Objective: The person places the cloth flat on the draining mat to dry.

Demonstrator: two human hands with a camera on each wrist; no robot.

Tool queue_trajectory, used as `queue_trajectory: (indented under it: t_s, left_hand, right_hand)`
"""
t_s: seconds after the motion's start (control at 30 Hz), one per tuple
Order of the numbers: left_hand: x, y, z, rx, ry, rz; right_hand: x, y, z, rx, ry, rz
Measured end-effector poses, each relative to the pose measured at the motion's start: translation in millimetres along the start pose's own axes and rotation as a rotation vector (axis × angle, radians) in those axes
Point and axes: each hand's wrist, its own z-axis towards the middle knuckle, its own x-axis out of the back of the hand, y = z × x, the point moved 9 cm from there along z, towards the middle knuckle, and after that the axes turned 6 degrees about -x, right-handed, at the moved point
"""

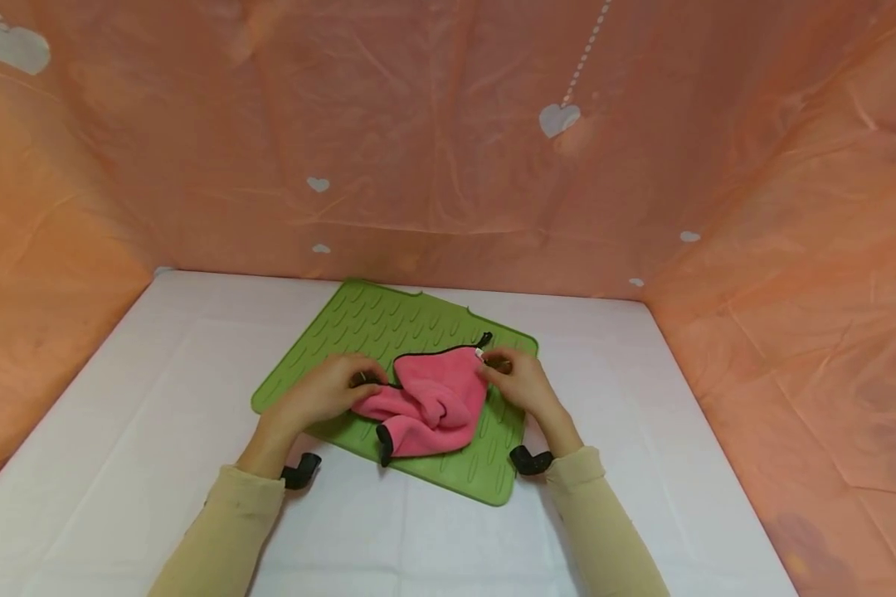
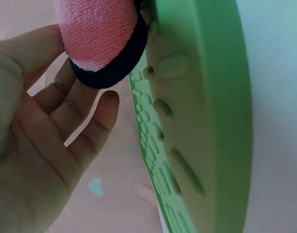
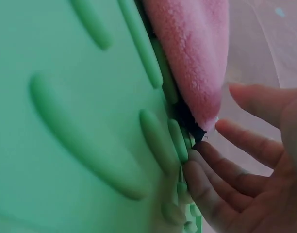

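Note:
A crumpled pink cloth with black edging, a white label and a small black loop lies bunched and twisted in its middle. My left hand pinches the cloth's left end; in the left wrist view the rounded pink end hides the thumb and some fingertips. At the right side, beside the label, is my right hand. The right wrist view shows its thumb and fingers spread apart, fingertips close to the cloth's corner. Under the cloth is a green ridged mat, set at an angle.
The mat rests on a white-covered table. Orange sheeting with pale hearts stands behind and at both sides. A black wrist device sits at the left wrist, another black device at the right.

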Motion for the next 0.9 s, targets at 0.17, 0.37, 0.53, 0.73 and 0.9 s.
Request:
queue_trajectory:
  t_s: [0.17,0.37,0.53,0.73,0.9]
  left_hand:
    - [1.7,0.1,-0.8,-0.006,0.014,-0.012]
    - [0.0,-1.2,-2.2,0.014,0.004,-0.014]
    - [-1.3,-1.4,-1.9,0.018,0.006,-0.018]
    - [0.3,-0.2,-1.7,0.003,0.022,-0.015]
    - [5.4,0.9,-1.7,-0.003,0.063,-0.008]
  right_hand:
    - [-6.8,-4.8,0.0,0.033,-0.032,0.003]
    - [-14.5,-10.3,-3.2,0.094,-0.072,-0.003]
    - [-14.1,-8.6,-4.1,0.090,-0.048,0.004]
    - [-13.2,-7.8,-3.7,0.075,-0.038,0.028]
    - [-6.0,-9.2,-4.5,0.077,0.001,0.065]
